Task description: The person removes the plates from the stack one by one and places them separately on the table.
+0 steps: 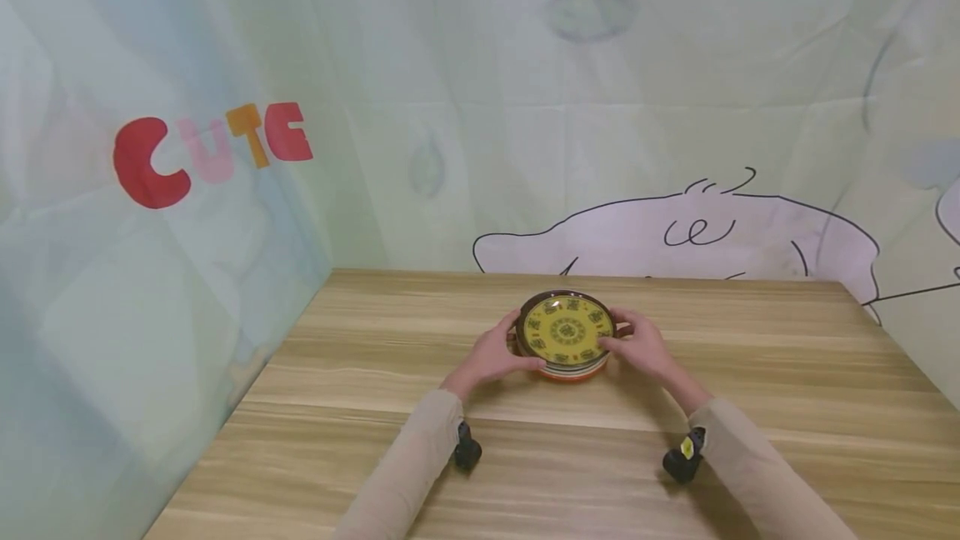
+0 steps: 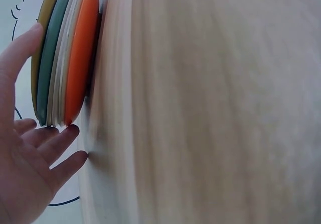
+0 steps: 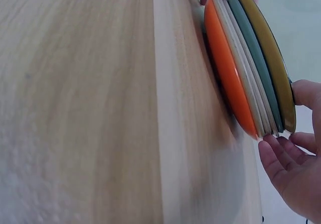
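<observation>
A stack of plates [image 1: 573, 372] is at the far middle of the wooden table, between both hands. On top is a yellow patterned plate [image 1: 567, 330] with a dark rim. Beneath it come a green plate [image 2: 56, 48], several pale plates [image 3: 246, 63] and an orange plate [image 3: 223, 68] at the bottom. My left hand [image 1: 497, 354] holds the stack's left side, thumb at the upper rim and fingers along the edge. On the opposite side, my right hand [image 1: 641, 347] holds it with its thumb over the yellow plate's rim. Whether the orange plate touches the table cannot be told.
The wood-grain table [image 1: 555, 473] reaches back to a pale printed curtain [image 1: 420, 40]. Another side of that curtain, with the word CUTE, hangs along the left edge. A small black device [image 1: 467, 448] is on the left wrist, and a similar device [image 1: 681, 461] on the right.
</observation>
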### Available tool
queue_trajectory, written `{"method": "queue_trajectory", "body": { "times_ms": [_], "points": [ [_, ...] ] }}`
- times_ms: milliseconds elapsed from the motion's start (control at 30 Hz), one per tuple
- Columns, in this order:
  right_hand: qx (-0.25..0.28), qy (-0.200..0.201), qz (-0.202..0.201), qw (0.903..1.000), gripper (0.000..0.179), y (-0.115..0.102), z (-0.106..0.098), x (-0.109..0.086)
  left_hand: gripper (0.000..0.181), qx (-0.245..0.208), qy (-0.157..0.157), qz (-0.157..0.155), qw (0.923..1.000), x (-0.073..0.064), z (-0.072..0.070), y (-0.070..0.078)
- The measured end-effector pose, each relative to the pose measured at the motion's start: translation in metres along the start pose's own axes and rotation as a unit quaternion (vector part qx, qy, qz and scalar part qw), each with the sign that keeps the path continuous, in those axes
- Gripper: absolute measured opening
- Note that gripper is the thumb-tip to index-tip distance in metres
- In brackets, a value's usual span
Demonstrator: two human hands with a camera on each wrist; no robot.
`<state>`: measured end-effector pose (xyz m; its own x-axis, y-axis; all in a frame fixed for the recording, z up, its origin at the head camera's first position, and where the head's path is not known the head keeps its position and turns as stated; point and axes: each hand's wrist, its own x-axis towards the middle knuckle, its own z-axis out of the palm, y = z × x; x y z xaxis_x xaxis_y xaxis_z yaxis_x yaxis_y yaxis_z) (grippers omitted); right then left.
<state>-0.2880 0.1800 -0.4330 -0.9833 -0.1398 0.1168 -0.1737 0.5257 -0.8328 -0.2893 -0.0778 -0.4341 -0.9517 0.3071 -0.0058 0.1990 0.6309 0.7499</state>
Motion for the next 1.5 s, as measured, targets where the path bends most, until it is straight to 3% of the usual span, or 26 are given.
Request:
{"method": "queue_trajectory", "body": {
  "times_ms": [367, 600, 767, 1133, 1500],
  "points": [
    [0.027, -0.021, 0.005, 0.9994, 0.063, 0.004, -0.008, -0.002, 0.101, 0.002, -0.005, 0.001, 1.0, 0.001, 0.001, -0.001],
    [0.015, -0.019, -0.005, 0.9997, 0.066, 0.006, -0.011, -0.004, 0.1, -0.003, -0.005, -0.004, 1.0, 0.002, 0.003, -0.001],
    [0.022, -0.025, 0.009, 0.9994, 0.068, 0.004, -0.014, -0.007, 0.099, -0.016, -0.005, -0.007, 0.9998, 0.001, 0.001, 0.001],
    [0.104, -0.047, 0.034, 0.9929, 0.07, -0.002, -0.017, -0.011, 0.098, -0.017, -0.002, -0.004, 0.9998, 0.002, 0.0, -0.001],
    [0.134, -0.059, 0.042, 0.9883, 0.07, -0.002, -0.018, -0.012, 0.098, -0.016, -0.004, -0.006, 0.9999, 0.002, -0.001, -0.002]
  ]
}}
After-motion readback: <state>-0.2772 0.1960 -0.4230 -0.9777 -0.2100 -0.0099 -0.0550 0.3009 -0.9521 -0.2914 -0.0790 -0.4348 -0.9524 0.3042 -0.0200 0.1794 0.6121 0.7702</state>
